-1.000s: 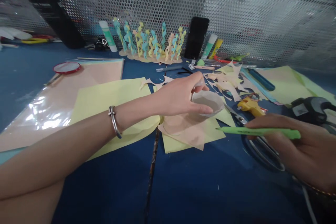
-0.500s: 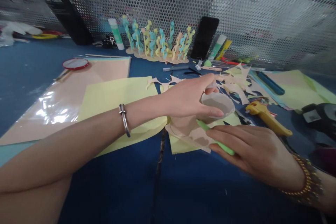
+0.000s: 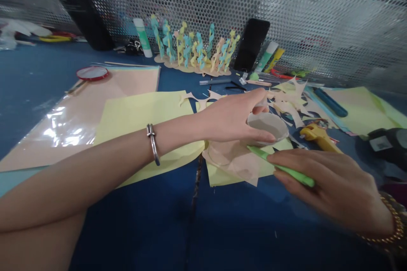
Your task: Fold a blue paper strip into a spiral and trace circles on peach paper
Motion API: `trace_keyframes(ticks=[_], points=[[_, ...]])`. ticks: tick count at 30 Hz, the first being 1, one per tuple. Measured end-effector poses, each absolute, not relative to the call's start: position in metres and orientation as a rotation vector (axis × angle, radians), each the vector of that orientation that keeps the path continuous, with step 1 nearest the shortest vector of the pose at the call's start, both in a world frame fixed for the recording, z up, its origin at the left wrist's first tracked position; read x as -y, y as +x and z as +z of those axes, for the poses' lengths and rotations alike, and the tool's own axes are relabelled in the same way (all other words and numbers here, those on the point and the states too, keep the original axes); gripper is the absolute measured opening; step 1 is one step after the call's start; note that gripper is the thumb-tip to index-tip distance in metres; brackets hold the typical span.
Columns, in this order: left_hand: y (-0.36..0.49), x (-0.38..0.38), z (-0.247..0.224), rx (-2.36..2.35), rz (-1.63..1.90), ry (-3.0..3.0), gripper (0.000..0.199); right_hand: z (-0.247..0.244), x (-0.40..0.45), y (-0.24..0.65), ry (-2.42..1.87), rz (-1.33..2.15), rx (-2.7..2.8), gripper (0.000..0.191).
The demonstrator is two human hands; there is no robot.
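My left hand (image 3: 230, 115) reaches in from the left, its thumb and fingers closed round a white, cup-like round thing (image 3: 270, 126) with an open top. Beneath it lies a pale pink sheet (image 3: 246, 165) with a curved outline drawn on it, over a yellow sheet (image 3: 219, 177). In my right hand (image 3: 337, 190) is a bright green pen (image 3: 297, 174), pinched between thumb and fingers. Its tip points left, close to the base of the round thing; whether it touches the paper I cannot tell.
Paper scraps (image 3: 291, 99) and a yellow glue gun (image 3: 319, 136) lie to the right. Spiral paper decorations (image 3: 193, 53) stand at the back beside a phone (image 3: 252, 44) and glue sticks (image 3: 143, 38). A red-rimmed round object (image 3: 92, 73) rests on packed sheets (image 3: 76, 123) at left.
My right hand with the green pen has moved right, and more of the pen shows. My left hand keeps its hold on the round thing. The view has shifted slightly.
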State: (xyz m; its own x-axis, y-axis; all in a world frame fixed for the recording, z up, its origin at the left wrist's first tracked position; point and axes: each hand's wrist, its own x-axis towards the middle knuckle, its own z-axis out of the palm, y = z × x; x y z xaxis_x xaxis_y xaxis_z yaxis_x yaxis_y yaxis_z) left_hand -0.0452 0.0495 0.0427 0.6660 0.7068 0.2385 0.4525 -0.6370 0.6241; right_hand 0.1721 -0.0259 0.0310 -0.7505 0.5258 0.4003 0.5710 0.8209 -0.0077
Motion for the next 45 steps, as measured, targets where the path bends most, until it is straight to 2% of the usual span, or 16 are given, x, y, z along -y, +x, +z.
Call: trace_keyframes(ticks=[6,18,37,43,45], points=[[-0.046,-0.048,0.044,-0.899,0.638,2.355,0.051,0.025,0.024,0.172,-0.744,-0.147,2.674,0.024],[-0.046,-0.049,0.043,-0.861,0.642,2.318,0.056,0.021,0.019,0.163,-0.722,-0.208,2.769,0.02],[-0.045,-0.049,0.044,-0.976,0.58,2.348,0.053,0.034,-0.005,0.211,-1.308,0.462,2.431,0.014],[-0.045,-0.049,0.044,-0.967,0.57,2.352,0.051,0.032,-0.019,0.216,-1.405,0.388,2.362,0.017],[-0.045,-0.049,0.044,-0.974,0.572,2.357,0.051,0.034,-0.022,0.216,-1.427,0.459,2.299,0.02]])
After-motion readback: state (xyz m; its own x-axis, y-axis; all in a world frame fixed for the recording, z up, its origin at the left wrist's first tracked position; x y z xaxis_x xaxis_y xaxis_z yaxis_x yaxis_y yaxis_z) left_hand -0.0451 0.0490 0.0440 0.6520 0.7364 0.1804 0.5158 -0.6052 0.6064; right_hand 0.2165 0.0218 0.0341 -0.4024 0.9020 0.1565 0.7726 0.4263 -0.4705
